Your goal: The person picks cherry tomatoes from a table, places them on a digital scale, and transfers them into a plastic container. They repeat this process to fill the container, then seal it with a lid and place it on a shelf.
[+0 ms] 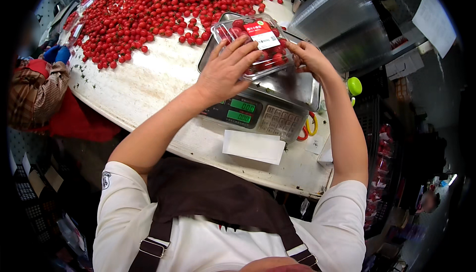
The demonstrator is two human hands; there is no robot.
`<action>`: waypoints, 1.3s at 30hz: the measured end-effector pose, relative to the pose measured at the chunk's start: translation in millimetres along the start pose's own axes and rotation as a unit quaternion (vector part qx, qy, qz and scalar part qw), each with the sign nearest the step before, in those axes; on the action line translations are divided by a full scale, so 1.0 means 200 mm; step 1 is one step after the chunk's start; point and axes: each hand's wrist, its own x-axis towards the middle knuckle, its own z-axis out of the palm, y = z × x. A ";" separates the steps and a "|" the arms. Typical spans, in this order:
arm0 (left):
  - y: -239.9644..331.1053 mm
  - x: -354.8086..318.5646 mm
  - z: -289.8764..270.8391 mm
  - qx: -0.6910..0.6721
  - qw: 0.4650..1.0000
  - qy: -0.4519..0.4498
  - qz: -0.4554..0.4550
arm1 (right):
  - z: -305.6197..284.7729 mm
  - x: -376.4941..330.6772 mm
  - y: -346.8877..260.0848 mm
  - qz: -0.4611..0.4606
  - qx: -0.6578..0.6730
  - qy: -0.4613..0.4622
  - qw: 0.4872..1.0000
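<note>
A clear plastic clamshell of cherry tomatoes [274, 60], with a red and white label on its lid, is tilted over the metal pan [311, 93] of a weighing scale [282, 122]. My left hand [229, 69] lies across the lid's left side, fingers spread over the plastic and the thumb side at the near edge. At the right edge, my right hand [312, 60] has its thumb and forefinger closed on the rim. Its other fingers are partly hidden, and a dark blur shows beneath them. Whether the pack touches the pan I cannot tell.
Loose cherry tomatoes [163, 4] cover the far table. Stacked clear plastic containers [342, 24] stand at the back right. White paper [254, 146] lies before the scale, scissors [311, 125] beside it. A co-worker's plaid sleeve [25, 91] and blue glove [58, 54] are at left.
</note>
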 end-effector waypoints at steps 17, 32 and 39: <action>-0.02 -0.06 -0.10 0.022 1.000 0.006 0.012 | 0.00 -0.40 0.21 -0.085 0.121 0.203 0.968; 0.75 -0.18 0.14 -0.257 0.959 -0.045 0.109 | 0.01 -1.25 1.24 0.257 0.072 0.382 0.884; 0.97 -0.10 0.25 -0.329 0.931 -0.107 0.118 | 0.01 -1.28 1.26 0.214 0.188 0.447 0.848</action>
